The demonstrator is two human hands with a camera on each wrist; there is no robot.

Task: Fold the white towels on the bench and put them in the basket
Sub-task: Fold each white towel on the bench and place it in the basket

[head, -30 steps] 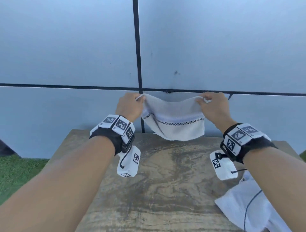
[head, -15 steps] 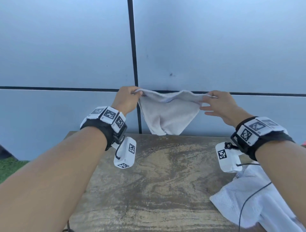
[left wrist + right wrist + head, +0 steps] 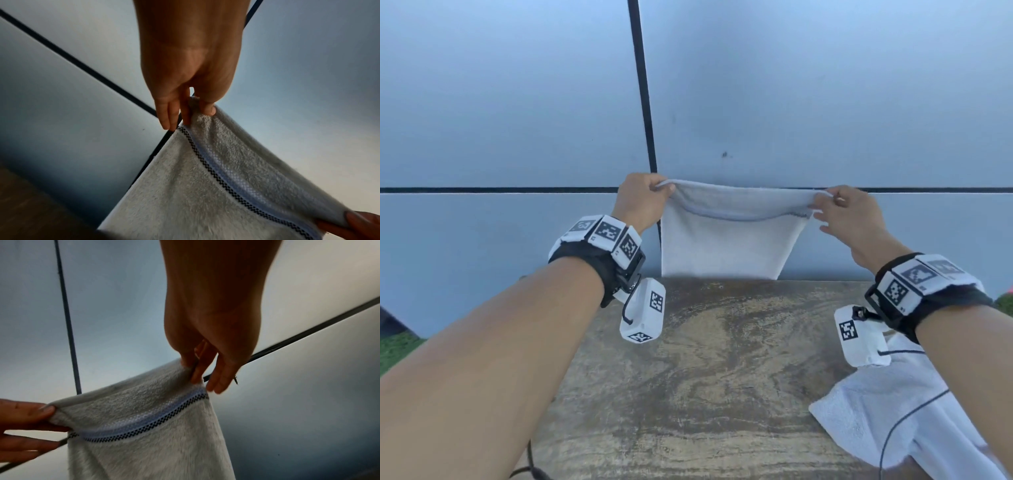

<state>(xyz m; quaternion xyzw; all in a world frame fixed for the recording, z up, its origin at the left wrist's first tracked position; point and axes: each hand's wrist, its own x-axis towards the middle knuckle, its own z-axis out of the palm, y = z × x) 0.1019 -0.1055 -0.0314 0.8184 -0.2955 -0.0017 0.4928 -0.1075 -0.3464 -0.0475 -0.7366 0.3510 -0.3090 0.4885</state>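
Note:
A small white towel (image 3: 726, 243) with a checked border stripe hangs doubled over in the air above the far edge of the bench (image 3: 709, 359). My left hand (image 3: 642, 202) pinches its upper left corner between thumb and fingers. My right hand (image 3: 849, 219) pinches the upper right corner. The towel (image 3: 216, 186) spreads taut between both hands, its lower fold just above the bench's back edge. In the right wrist view the towel (image 3: 144, 426) shows its blue and black stripe curving below the top edge. The basket is not in view.
A second white towel (image 3: 893, 414) lies crumpled on the bench's near right corner, with a thin black cable over it. A grey panelled wall (image 3: 517, 120) stands right behind the bench. Green turf (image 3: 397, 349) shows at the left.
My hands have moved apart and pulled the towel's top edge straight. The towel, which hung bunched in a loose V, now hangs flat and rectangular.

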